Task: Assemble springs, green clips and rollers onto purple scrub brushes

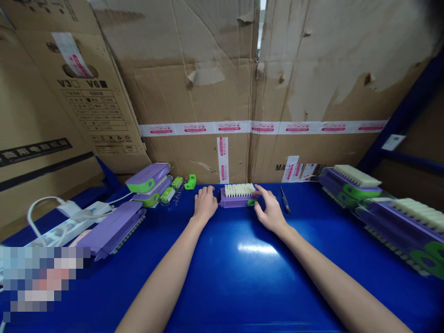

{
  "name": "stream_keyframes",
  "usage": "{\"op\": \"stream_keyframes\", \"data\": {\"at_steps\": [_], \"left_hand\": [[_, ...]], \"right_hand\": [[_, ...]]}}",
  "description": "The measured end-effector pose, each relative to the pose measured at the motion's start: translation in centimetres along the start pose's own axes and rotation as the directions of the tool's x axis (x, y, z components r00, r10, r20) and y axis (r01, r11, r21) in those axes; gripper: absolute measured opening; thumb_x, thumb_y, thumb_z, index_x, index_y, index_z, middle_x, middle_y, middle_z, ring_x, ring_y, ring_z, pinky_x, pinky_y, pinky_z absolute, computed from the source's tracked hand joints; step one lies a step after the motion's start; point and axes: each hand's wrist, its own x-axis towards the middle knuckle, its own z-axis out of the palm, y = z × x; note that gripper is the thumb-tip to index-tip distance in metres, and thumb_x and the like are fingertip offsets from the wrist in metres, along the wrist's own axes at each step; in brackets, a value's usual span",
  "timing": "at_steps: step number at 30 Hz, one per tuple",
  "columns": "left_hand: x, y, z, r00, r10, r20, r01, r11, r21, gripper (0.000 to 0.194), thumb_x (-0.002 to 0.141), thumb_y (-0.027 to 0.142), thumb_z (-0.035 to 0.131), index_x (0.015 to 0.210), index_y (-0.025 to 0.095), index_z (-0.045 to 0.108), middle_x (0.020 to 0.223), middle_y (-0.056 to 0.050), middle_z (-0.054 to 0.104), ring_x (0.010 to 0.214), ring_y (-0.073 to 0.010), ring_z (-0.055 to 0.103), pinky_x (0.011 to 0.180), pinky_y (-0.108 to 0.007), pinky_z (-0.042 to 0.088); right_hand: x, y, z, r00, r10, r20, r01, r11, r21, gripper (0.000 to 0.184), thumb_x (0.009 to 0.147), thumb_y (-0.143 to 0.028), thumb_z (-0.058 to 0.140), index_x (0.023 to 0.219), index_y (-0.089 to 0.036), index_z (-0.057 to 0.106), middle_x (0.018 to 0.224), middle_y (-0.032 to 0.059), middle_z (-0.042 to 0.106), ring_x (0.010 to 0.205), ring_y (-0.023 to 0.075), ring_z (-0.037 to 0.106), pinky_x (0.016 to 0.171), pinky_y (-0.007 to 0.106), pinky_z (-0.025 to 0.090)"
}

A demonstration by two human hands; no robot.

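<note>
In the middle of the blue table lies a purple brush unit (237, 201), its cream bristles facing up and a green piece at its right end. My right hand (270, 210) is at that end, with thumb and index finger touching it on two sides. Palm down beside the left end rests my left hand (206, 203), its fingers slightly bent on the table; I see nothing in it, though its underside is hidden. A dark-handled screwdriver (285, 201) lies just right of my right hand.
Purple-and-green brush units are stacked at left (149, 178) and right (350, 185). Near the left stack are a green part (190, 181), small green-edged pieces (168, 195) and dark screws (178, 194). A white power strip (76, 222) with cables lies left. Cardboard (194, 92) walls the back.
</note>
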Motion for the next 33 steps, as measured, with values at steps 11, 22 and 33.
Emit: {"op": "stream_keyframes", "data": {"at_steps": [11, 22, 33], "left_hand": [[-0.1, 0.6, -0.6, 0.981, 0.136, -0.142, -0.167, 0.956, -0.243, 0.031, 0.09, 0.039, 0.039, 0.111, 0.018, 0.048, 0.109, -0.011, 0.06, 0.103, -0.0258, 0.052, 0.087, -0.04, 0.039], [-0.4, 1.3, 0.1, 0.97, 0.238, -0.048, -0.236, 0.881, -0.409, 0.079, 0.061, 0.036, 0.077, 0.128, 0.023, 0.035, 0.124, -0.009, 0.053, 0.115, -0.0286, 0.047, 0.094, -0.043, 0.038], [-0.3, 1.4, 0.3, 0.964, 0.254, -0.083, -0.265, 0.871, -0.414, 0.084, 0.057, 0.035, 0.08, 0.128, 0.023, 0.036, 0.121, -0.008, 0.055, 0.112, -0.029, 0.047, 0.093, -0.042, 0.039]], "right_hand": [[0.1, 0.0, -0.1, 0.999, 0.026, -0.048, -0.027, 0.999, -0.033, 0.052, 0.077, -0.015, 0.045, 0.129, -0.019, 0.044, 0.099, 0.0083, 0.066, 0.096, 0.0275, 0.056, 0.088, 0.046, 0.043], [0.0, 0.0, 0.1, 0.998, 0.06, 0.016, -0.059, 0.998, -0.035, 0.058, 0.076, -0.014, 0.045, 0.134, -0.018, 0.039, 0.107, 0.0078, 0.067, 0.104, 0.0274, 0.054, 0.092, 0.048, 0.042], [-0.2, 0.0, 0.9, 0.949, 0.315, -0.027, -0.302, 0.928, 0.22, 0.06, 0.074, -0.018, 0.048, 0.133, -0.021, 0.04, 0.11, 0.0072, 0.067, 0.109, 0.0247, 0.057, 0.096, 0.049, 0.042]]}}
